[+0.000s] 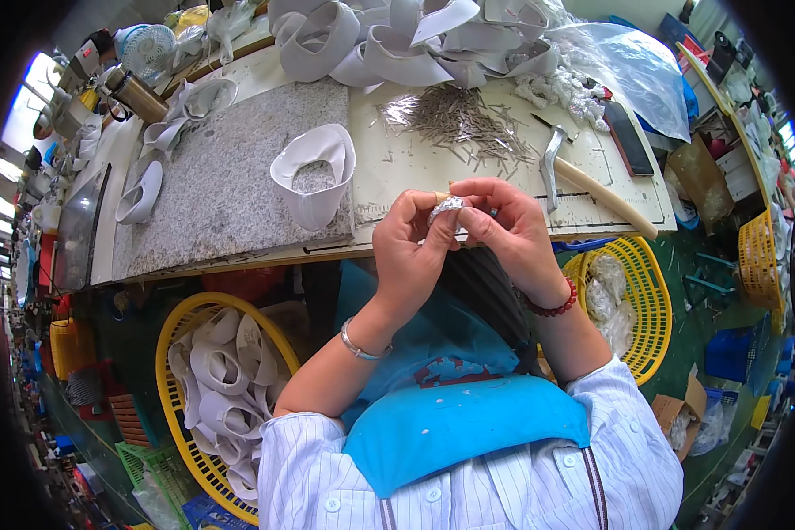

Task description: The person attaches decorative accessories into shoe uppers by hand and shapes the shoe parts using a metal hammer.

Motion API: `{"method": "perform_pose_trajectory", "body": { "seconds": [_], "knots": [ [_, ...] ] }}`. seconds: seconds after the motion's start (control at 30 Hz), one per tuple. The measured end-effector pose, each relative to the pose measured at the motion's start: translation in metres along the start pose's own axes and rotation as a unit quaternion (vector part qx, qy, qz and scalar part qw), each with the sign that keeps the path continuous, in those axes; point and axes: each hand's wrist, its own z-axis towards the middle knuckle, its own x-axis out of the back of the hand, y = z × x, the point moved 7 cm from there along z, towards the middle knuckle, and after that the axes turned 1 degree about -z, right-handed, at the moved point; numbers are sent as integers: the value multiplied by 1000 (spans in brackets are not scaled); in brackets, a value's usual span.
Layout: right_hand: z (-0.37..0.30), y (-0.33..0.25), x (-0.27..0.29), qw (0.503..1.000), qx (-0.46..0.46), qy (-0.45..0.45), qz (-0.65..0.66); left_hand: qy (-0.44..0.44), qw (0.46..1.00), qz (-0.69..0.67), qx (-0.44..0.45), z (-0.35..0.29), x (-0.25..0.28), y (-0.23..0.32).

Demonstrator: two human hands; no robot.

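Note:
My left hand (408, 252) and my right hand (514, 237) meet in front of the table's near edge, each closed in a pinch. Between their fingertips is a small, shiny silver piece that looks crumpled or studded (447, 206); its exact kind is unclear, and the fingers hide part of it. Left of my hands, a white ring-shaped piece with a curved rim (314, 201) stands on a speckled grey stone slab (230, 172). Beyond my fingers lies a heap of thin metal strips (464, 119). To the right rests a hammer with a wooden handle (602, 194).
More white ring-shaped pieces (397, 55) pile up along the back. A dark rectangular block (629, 141) and clear plastic bags (632, 66) are at the right. Below the table stand a yellow basket of white pieces (172, 389) and another yellow basket (652, 309).

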Motion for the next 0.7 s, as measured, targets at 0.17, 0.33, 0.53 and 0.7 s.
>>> {"method": "perform_pose_trajectory", "body": {
  "seconds": [0.17, 0.33, 0.53, 0.7],
  "knots": [
    [0, 4, 2, 999, -6, 7, -36, -1, 995, -82, 50, -1, -5, -3],
    [0, 2, -3, 996, 1, 41, -84, 9, 998, -63, 29, -5, -4, -9],
    [2, 2, 1, 976, 71, 64, -198, 27, 997, -57, 45, -4, -5, -12],
    [8, -11, -4, 955, 95, 54, -276, 41, 997, -53, 41, -3, -2, -24]
  ]
}}
